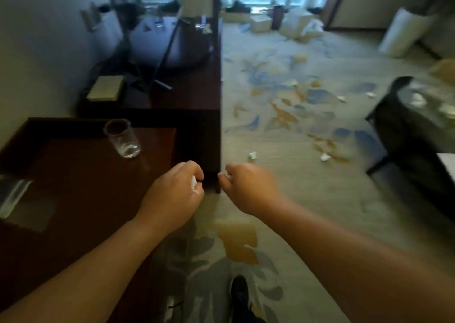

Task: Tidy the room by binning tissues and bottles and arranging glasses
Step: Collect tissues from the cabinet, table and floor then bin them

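My left hand [176,191] is closed around a white tissue [194,185] above the right edge of a dark wooden table [73,199]. My right hand [246,187] is closed too, with a bit of white tissue [226,174] showing at its fingertips. An empty clear glass [122,138] stands upright on the table, left of and beyond my left hand. Several crumpled tissues lie on the patterned carpet, such as one [252,155] just past my right hand, one [325,157] further right and one [248,246] near my feet.
A higher dark desk [192,96] behind the table carries a lamp [162,59], a pad [105,87] and a round mirror. A dark glass-topped table [403,135] with tissues on it stands at right. Beige boxes [293,25] sit by the far window. My shoe [240,290] is below.
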